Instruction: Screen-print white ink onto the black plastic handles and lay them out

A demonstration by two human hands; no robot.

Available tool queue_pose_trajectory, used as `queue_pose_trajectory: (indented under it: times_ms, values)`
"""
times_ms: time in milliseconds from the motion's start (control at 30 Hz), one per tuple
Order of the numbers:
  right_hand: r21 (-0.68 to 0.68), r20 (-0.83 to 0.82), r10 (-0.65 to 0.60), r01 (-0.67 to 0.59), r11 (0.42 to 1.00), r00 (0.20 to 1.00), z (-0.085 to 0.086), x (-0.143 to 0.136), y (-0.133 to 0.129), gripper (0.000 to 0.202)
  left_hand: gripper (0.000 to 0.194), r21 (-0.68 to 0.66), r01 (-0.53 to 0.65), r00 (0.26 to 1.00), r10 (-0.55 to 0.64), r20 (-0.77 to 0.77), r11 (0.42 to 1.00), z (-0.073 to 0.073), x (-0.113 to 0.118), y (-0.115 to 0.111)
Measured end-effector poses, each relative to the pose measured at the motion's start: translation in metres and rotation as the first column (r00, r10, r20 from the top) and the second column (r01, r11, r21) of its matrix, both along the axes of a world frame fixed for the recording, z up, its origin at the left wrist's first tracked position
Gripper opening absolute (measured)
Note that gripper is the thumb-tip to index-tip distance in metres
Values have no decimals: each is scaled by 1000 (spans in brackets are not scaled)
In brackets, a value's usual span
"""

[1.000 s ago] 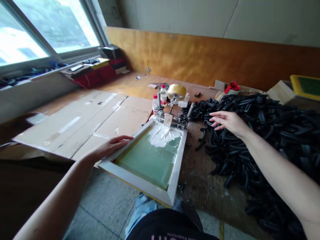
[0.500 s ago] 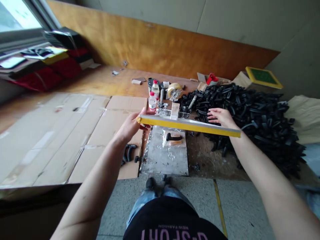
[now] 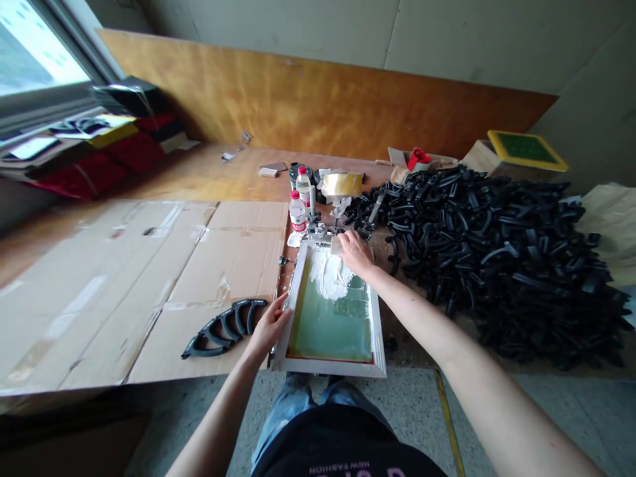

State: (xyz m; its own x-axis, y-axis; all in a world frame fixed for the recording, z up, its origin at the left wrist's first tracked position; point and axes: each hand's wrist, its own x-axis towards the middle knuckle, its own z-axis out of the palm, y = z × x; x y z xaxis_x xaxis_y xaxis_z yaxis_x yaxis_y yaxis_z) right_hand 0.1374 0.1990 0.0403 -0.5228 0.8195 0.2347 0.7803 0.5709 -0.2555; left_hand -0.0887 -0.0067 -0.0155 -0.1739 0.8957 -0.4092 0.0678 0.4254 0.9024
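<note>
With the frame point(image 3: 328, 368) now lowered flat, my right hand point(image 3: 356, 254) grips the scraper point(image 3: 336, 246) at the far-end paste point(image 3: 330, 277), my left hand point(image 3: 269, 329) loosely open by the left edge.

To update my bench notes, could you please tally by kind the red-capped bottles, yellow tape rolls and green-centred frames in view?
Red-capped bottles: 2
Yellow tape roll: 1
Green-centred frames: 2
Total: 5
</note>
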Motion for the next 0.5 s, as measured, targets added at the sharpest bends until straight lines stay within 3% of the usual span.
queue_pose_trajectory:
  times_ms: [100,200,333,400,500]
  values:
    - [-63,125,-26,34,997,992,-7,-6,-4,18,80,4,27,999,-27,-41,1000,-9,-3,1]
    - [-107,179,-62,82,991,982,-7,0,-8,13,79,-9,73,996,-74,-54,997,-13,-7,1]
    - [-61,175,-143,156,986,974,-10,2,-14,12,74,-23,100,992,-101,-69,995,-17,-10,1]
    - [-52,167,-113,123,991,980,-16,-1,-23,12,75,-19,105,993,-106,-54,994,-17,-11,1]
    - [-55,162,74,-66,996,984,-23,0,-46,14,76,-18,119,992,-120,-33,993,-17,-11,1]
